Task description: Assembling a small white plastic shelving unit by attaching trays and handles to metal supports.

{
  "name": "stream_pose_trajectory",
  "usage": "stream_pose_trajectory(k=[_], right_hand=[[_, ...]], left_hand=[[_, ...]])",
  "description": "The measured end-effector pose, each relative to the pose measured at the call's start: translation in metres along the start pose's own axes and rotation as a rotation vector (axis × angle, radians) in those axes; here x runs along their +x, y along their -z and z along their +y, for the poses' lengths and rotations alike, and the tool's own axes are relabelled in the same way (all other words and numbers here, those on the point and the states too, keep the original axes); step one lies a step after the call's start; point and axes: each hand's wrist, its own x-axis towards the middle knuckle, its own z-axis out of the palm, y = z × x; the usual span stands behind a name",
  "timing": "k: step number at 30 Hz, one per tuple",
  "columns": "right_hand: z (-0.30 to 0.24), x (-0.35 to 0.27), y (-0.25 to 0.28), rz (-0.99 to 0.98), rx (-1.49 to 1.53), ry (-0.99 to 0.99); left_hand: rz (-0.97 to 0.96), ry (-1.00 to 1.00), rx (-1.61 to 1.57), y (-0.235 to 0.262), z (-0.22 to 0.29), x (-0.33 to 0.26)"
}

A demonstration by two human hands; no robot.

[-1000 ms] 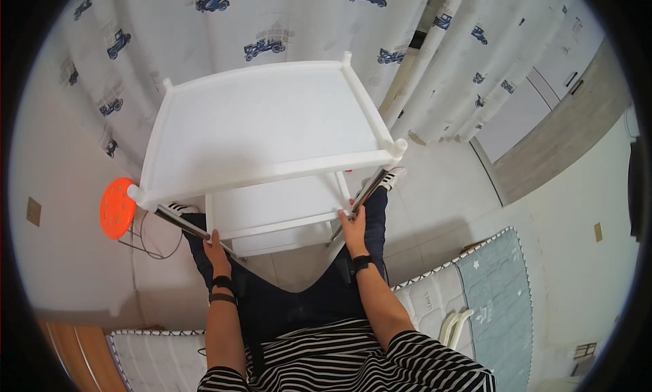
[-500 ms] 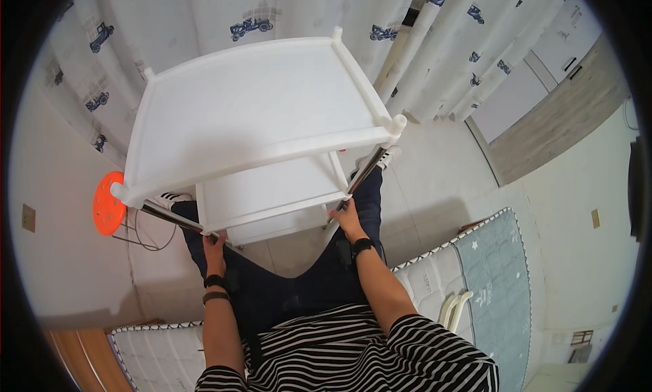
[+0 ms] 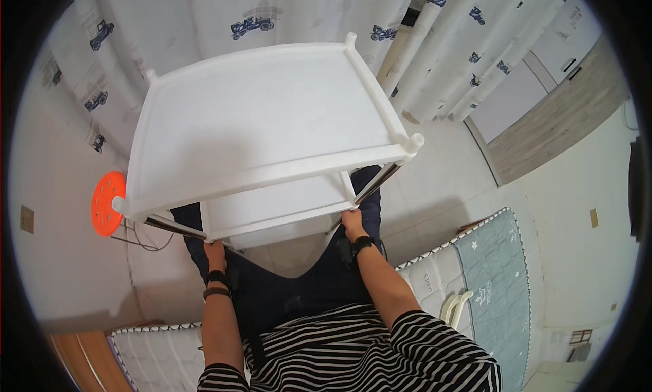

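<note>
A white tiered shelf rack (image 3: 265, 113) with shiny metal posts stands between my legs, its wide top tray facing me. At the front left corner of the middle tray (image 3: 285, 200), my left hand (image 3: 214, 255) is closed round the corner where the post meets it. My right hand (image 3: 352, 225) grips the matching front right corner, fingers partly hidden behind the post. Both wrists carry dark bands. Beneath, a lower tray (image 3: 282, 230) shows in part. My feet are hidden behind the rack.
An orange round stool (image 3: 109, 203) is close to the rack's left side. Patterned curtains (image 3: 272, 15) hang behind it. On the right lies a quilted mattress (image 3: 492, 276) with a cream handle-like piece (image 3: 456, 307) on it. A wood-toned panel (image 3: 560, 113) is at the far right.
The rack has shifted toward me and slightly right, its top tray looking larger. Both hands have moved with it, still gripping. My shoes, visible before, are now covered by the tray.
</note>
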Motion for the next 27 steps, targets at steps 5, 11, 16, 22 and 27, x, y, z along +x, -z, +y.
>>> stream_pose_trajectory(k=[5, 11, 16, 22, 27], right_hand=[[0.009, 0.001, -0.003, 0.012, 0.149, 0.106], [-0.008, -0.007, -0.011, -0.005, 0.184, 0.154], [-0.007, -0.010, -0.006, -0.047, 0.179, 0.095], [0.003, -0.010, -0.006, -0.010, 0.097, 0.089], [-0.001, -0.006, -0.008, 0.010, -0.042, 0.174]], left_hand=[[0.057, -0.022, -0.020, -0.010, 0.010, -0.009], [0.017, -0.057, -0.077, -0.002, 0.010, -0.007], [0.042, -0.024, -0.110, 0.000, 0.008, -0.010], [0.028, 0.028, 0.012, 0.013, -0.006, -0.007], [0.049, 0.026, 0.098, 0.010, 0.005, -0.009]])
